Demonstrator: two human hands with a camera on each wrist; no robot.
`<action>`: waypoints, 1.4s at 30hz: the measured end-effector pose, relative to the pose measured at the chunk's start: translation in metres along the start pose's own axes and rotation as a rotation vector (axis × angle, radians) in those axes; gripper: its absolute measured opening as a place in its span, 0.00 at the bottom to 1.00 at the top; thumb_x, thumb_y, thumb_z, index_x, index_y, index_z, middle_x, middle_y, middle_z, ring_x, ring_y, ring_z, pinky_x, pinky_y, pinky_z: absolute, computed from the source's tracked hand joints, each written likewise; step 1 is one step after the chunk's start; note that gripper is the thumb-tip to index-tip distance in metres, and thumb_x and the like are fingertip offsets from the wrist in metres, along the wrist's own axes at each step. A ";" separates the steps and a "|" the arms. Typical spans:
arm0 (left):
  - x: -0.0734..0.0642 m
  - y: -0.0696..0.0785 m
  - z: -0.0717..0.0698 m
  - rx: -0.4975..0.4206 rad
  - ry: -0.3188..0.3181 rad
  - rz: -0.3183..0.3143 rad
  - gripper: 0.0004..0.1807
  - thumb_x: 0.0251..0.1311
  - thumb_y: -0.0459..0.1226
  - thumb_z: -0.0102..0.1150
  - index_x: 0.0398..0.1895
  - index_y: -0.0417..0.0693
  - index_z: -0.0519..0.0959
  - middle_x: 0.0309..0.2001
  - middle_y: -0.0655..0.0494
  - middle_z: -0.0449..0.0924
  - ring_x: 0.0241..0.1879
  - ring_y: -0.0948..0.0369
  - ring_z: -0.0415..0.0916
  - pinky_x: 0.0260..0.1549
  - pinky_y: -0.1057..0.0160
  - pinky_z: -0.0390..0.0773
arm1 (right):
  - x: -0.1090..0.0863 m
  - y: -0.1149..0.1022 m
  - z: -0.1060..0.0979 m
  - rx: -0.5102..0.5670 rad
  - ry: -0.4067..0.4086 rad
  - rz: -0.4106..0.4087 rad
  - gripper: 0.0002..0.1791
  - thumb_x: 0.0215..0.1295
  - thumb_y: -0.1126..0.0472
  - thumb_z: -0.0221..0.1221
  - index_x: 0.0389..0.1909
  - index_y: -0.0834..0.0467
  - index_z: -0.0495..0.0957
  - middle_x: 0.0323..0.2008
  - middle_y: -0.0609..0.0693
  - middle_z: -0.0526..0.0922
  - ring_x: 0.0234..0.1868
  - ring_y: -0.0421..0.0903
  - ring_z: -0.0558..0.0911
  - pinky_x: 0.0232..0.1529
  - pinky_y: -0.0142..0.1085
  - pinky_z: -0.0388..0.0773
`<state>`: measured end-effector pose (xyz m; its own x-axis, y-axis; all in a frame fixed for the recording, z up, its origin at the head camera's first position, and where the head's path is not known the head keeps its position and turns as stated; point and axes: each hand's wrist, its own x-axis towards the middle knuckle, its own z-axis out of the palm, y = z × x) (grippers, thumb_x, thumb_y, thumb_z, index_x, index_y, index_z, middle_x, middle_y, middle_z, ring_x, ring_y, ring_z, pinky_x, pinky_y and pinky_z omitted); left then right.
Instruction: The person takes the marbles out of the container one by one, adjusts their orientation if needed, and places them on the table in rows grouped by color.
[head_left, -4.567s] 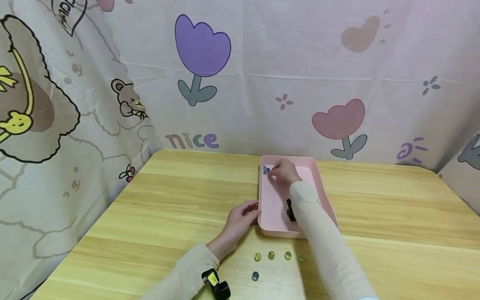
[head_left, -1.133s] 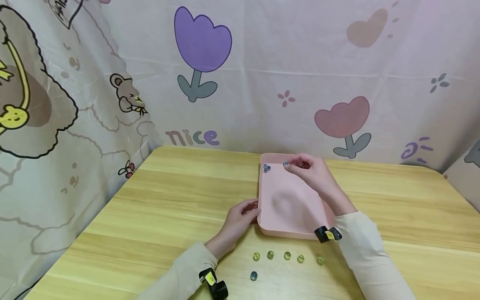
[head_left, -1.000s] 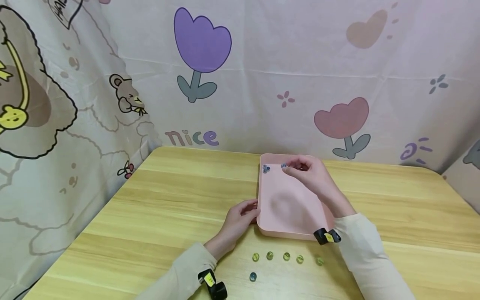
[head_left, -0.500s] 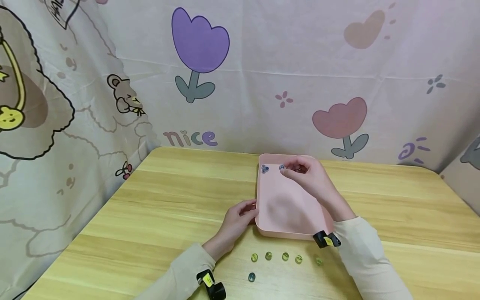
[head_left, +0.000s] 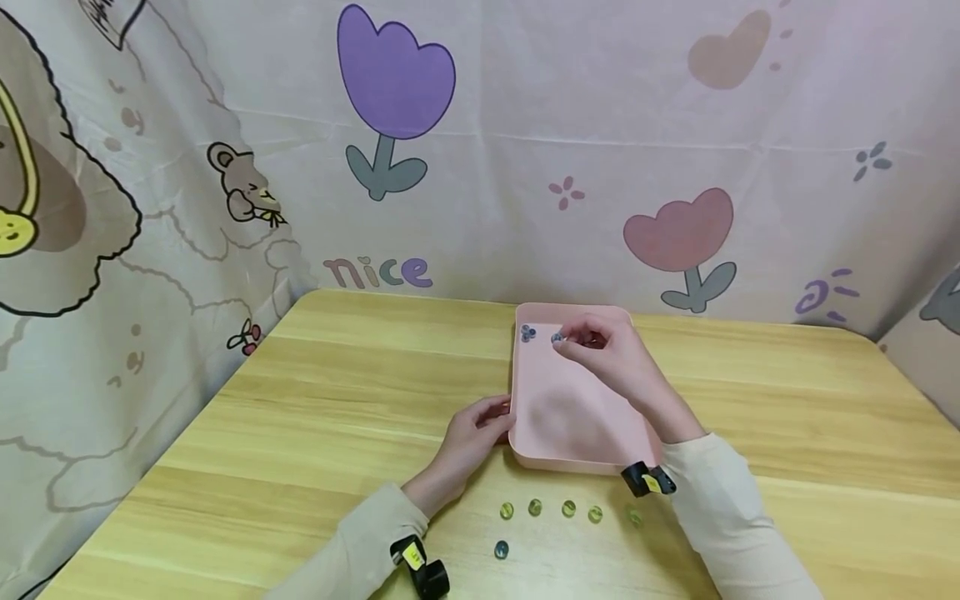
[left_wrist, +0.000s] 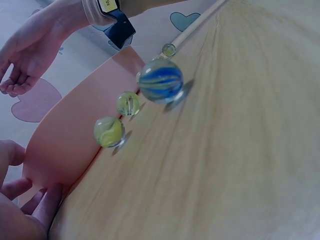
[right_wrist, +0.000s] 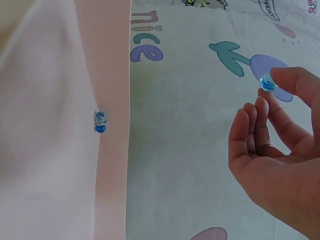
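In the head view my right hand (head_left: pixel 611 354) pinches a blue-streaked glass marble (right_wrist: pixel 268 83) between thumb and index finger, above the far part of a pink tray (head_left: pixel 558 450). The other fingers are curled, as the right wrist view shows. A small cluster of blue marbles (head_left: pixel 528 333) lies in the tray's far left corner, left of this hand. My left hand (head_left: pixel 468 437) rests against the outside of the tray's left wall, fingers loosely bent and touching it. Nearer than the tray, a row of several yellow-green marbles (head_left: pixel 568 508) sits on the table, with one blue marble (head_left: pixel 502 550) in front.
The wooden table (head_left: pixel 300 433) runs back to a printed cloth backdrop (head_left: pixel 510 167). Black wrist cameras (head_left: pixel 648 479) are strapped over both sleeves. The right forearm reaches over the tray's near right corner.
Earlier the right hand's fingers were down at the corner cluster. Since then it has come up and right with a blue marble, then drifted slightly left. The left hand keeps its place.
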<state>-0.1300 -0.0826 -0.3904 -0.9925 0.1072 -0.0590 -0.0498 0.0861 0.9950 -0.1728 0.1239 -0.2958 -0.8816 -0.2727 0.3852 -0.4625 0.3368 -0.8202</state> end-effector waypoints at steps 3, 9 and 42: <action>0.002 0.000 0.000 -0.002 -0.005 0.004 0.21 0.64 0.33 0.59 0.59 0.35 0.74 0.50 0.45 0.78 0.46 0.57 0.75 0.46 0.63 0.80 | -0.003 -0.001 -0.001 -0.014 -0.006 0.046 0.04 0.59 0.67 0.64 0.34 0.64 0.82 0.29 0.52 0.80 0.31 0.44 0.77 0.32 0.29 0.77; 0.004 -0.001 -0.001 0.005 -0.005 -0.005 0.21 0.64 0.33 0.58 0.60 0.35 0.74 0.51 0.45 0.78 0.48 0.56 0.75 0.48 0.62 0.79 | -0.009 -0.001 -0.006 -0.074 -0.018 0.092 0.06 0.61 0.64 0.65 0.36 0.62 0.82 0.31 0.50 0.80 0.34 0.45 0.77 0.35 0.30 0.76; 0.002 -0.001 -0.001 -0.005 -0.013 0.004 0.22 0.64 0.33 0.59 0.60 0.34 0.73 0.51 0.44 0.78 0.48 0.56 0.75 0.47 0.62 0.80 | -0.027 -0.008 -0.024 -0.105 0.022 0.163 0.08 0.61 0.60 0.65 0.38 0.60 0.81 0.34 0.52 0.80 0.34 0.48 0.76 0.34 0.31 0.77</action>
<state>-0.1319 -0.0839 -0.3911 -0.9911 0.1206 -0.0563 -0.0468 0.0807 0.9956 -0.1481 0.1506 -0.2895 -0.9469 -0.1873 0.2614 -0.3199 0.4670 -0.8243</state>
